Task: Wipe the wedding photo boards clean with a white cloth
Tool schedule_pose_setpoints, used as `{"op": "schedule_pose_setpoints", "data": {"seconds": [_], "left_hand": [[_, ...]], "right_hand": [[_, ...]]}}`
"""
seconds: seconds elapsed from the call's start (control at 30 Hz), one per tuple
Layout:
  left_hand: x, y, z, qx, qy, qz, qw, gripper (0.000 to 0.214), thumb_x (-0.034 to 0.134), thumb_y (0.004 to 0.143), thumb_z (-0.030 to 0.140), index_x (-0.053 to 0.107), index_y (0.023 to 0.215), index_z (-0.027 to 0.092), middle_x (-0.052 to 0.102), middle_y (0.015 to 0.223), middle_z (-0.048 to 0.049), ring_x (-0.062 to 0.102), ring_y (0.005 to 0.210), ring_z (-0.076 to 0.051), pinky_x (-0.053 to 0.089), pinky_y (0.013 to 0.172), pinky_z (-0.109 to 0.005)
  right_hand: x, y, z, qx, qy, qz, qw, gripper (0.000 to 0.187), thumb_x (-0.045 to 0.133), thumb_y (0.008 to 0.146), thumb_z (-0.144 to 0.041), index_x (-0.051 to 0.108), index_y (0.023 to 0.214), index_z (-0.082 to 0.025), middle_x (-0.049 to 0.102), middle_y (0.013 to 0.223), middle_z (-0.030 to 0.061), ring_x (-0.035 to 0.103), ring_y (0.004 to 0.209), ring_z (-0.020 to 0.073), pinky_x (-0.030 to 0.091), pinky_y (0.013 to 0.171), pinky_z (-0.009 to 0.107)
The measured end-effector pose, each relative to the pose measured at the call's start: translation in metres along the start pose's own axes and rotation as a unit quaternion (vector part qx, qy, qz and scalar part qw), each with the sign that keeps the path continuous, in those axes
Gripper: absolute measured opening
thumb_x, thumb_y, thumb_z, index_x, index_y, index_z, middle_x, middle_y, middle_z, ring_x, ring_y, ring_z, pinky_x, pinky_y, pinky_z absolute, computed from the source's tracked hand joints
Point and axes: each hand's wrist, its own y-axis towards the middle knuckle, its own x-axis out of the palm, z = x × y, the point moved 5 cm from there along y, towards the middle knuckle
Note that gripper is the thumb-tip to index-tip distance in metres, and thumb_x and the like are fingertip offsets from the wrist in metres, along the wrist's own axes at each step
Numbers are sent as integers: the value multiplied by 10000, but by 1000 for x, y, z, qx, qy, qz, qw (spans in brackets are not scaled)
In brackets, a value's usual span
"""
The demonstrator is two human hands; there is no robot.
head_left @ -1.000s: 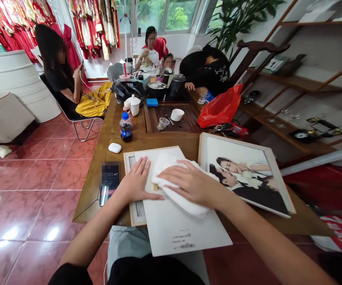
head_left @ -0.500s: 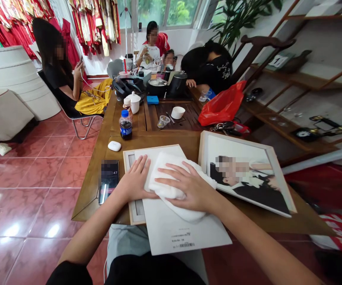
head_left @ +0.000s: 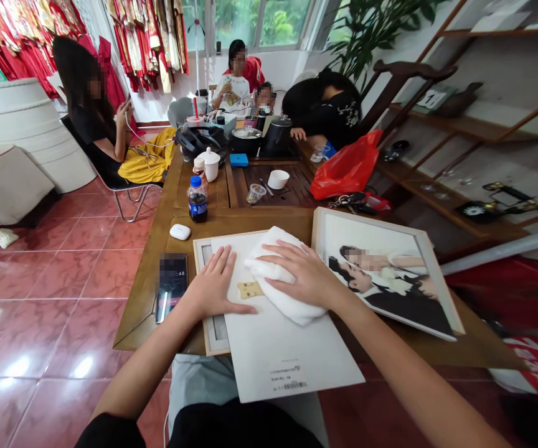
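My left hand (head_left: 213,283) lies flat with fingers spread, pressing on a white flat board or booklet (head_left: 278,348) that has a barcode and a small tan cartoon animal printed on it. On its right half, my right hand (head_left: 299,274) grips a bunched white cloth (head_left: 297,305), fingers curled over the top. The board rests on a light wood frame (head_left: 215,336) and overhangs the near table edge. Just to the right, a framed photo (head_left: 390,280) of people in black and white clothing leans at a slant.
Left on the table (head_left: 142,311) are a phone (head_left: 172,289), a white earbud case (head_left: 180,232) and a dark drink bottle (head_left: 197,202). Farther back stand a white bowl (head_left: 278,180), a plastic cup (head_left: 255,193) and a red bag (head_left: 346,168). Several people sit around the table.
My right hand has moved the cloth slightly to the right, uncovering the cartoon print. My left hand stays in nearly the same place.
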Motion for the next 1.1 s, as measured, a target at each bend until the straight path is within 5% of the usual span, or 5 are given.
{"op": "schedule_pose_setpoints", "data": {"seconds": [0.37, 0.57, 0.7, 0.93, 1.1], "left_hand": [[8, 1, -4, 23, 19, 2, 1000, 1264, 483, 768, 915, 120, 1606, 41, 86, 1679, -268, 41, 1579, -371, 149, 1272, -519], [3, -1, 0, 8, 17, 9, 1000, 1274, 429, 762, 945, 149, 1600, 27, 101, 1683, -257, 57, 1580, -366, 149, 1280, -498], [1, -2, 2, 10, 45, 30, 998, 937, 308, 978, 739, 193, 1595, 43, 153, 1684, -225, 95, 1583, -318, 175, 1281, -463], [3, 0, -1, 4, 92, 43, 995, 580, 224, 1055, 312, 293, 1570, 54, 240, 1671, -195, 191, 1571, -285, 220, 1271, -446], [1, -1, 0, 15, 90, 34, 995, 587, 254, 1049, 318, 294, 1573, 56, 222, 1676, -192, 184, 1573, -295, 232, 1265, -454]], "right_hand": [[3, -49, -43, -245, -10, -49, 968, 451, 555, 924, -388, 596, 1359, -281, 567, 1495, 89, 426, 1434, 370, 164, 1156, 730], [9, -40, -26, -73, -50, -14, 996, 452, 520, 962, -441, 584, 1377, -276, 569, 1489, 103, 457, 1409, 377, 269, 1097, 740], [4, -36, -16, -8, -60, 30, 998, 420, 465, 994, -421, 595, 1358, -258, 594, 1460, 112, 510, 1361, 367, 298, 1084, 729], [5, -53, -54, -252, -35, -12, 967, 500, 538, 947, -471, 579, 1390, -243, 570, 1486, 121, 429, 1430, 355, 201, 1174, 677], [17, -59, -88, -269, -5, -119, 956, 524, 627, 869, -402, 595, 1376, -275, 547, 1514, 86, 402, 1450, 337, 83, 1208, 687]]}}
